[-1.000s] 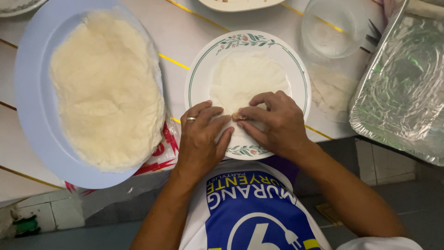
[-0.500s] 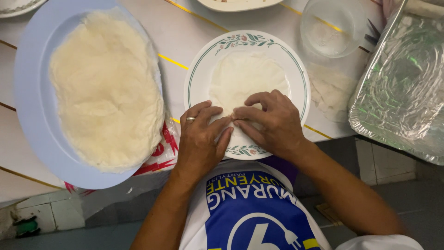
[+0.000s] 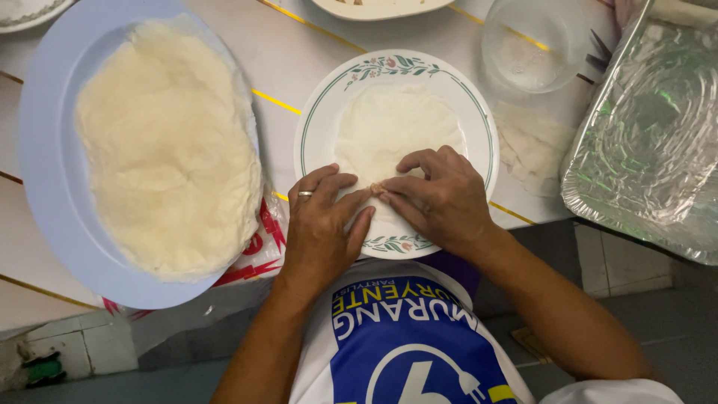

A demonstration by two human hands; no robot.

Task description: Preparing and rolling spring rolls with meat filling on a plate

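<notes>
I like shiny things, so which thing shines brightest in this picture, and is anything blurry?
In the head view, the foil tray glints most, with crinkled glare; the left hand and right hand on the flowered plate look sharp, with nothing clearly blurred.

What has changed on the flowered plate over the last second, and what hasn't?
Barely anything: the right hand has edged slightly toward the left hand, fingertips closing over the bit of filling on the thin wrapper. Both hands still press the wrapper's near edge. The flowered plate, blue platter and foil tray are unmoved.
</notes>
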